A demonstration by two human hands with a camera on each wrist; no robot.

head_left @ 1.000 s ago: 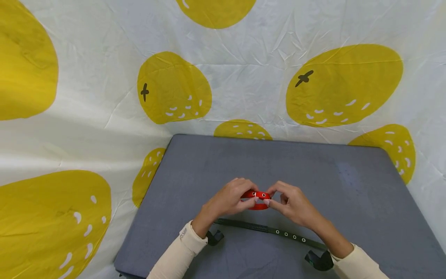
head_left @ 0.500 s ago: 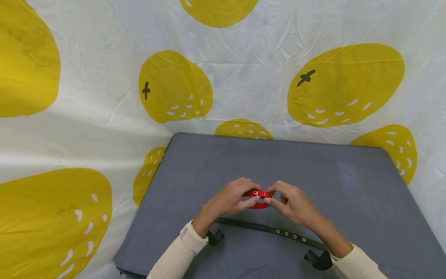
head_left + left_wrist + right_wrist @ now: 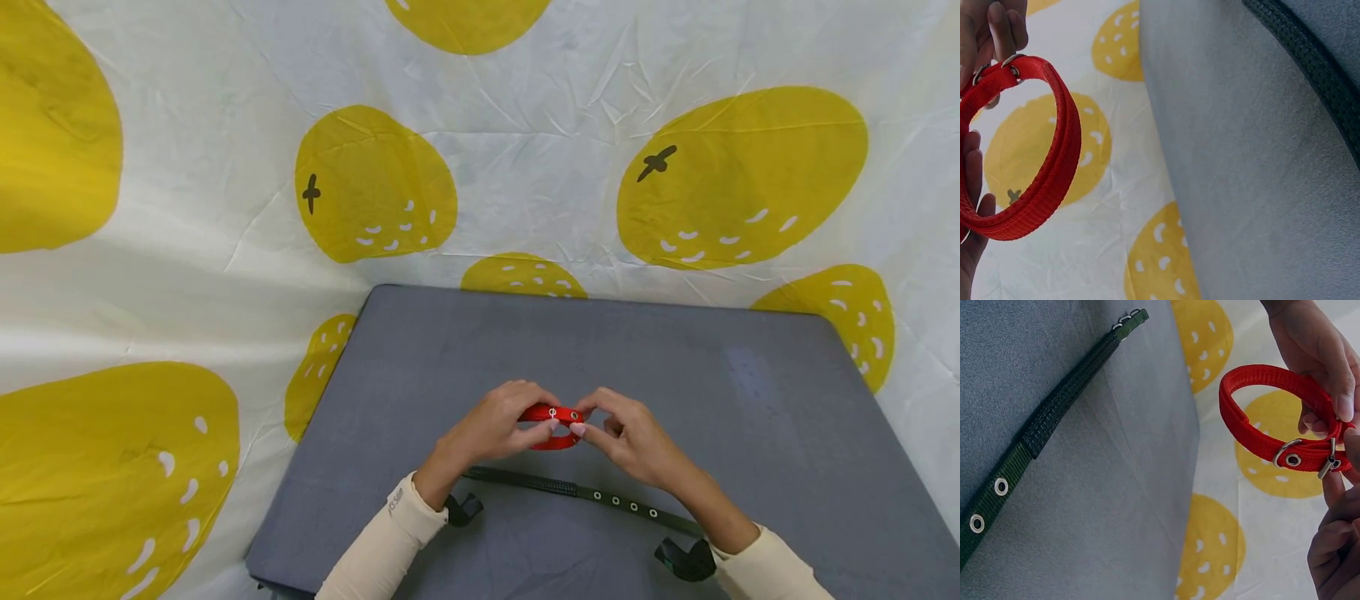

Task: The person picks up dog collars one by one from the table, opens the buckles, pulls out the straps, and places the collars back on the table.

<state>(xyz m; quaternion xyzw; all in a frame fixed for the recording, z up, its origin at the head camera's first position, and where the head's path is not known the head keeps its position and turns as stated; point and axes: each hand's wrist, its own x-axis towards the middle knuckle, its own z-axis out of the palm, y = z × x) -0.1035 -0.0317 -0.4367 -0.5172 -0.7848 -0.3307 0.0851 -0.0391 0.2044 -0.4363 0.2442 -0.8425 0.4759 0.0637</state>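
A red webbing collar (image 3: 553, 444), curved into a loop, is held above the table between both hands. My left hand (image 3: 483, 427) pinches its left side between thumb and fingers. Opposite it, my right hand (image 3: 637, 435) pinches the right end of the band. The right wrist view shows the metal buckle (image 3: 1330, 465) with its prong lying across the band by an eyelet, and a D-ring (image 3: 1284, 452) beside it. Fingers hide the band's tip. Below the hands, a dark green collar (image 3: 525, 481) with metal eyelets lies stretched out on the table.
The grey padded table (image 3: 600, 350) reaches back to a white cloth (image 3: 525, 192) printed with yellow fruit, which also hangs along the left. Black curved pieces (image 3: 686, 560) sit by both wrists, partly covering the green collar's ends in the head view.
The red collar's eyelets have shifted slightly right and up between the fingers, and the band has turned a little. Both hands keep their pinch and stay in nearly the same place.
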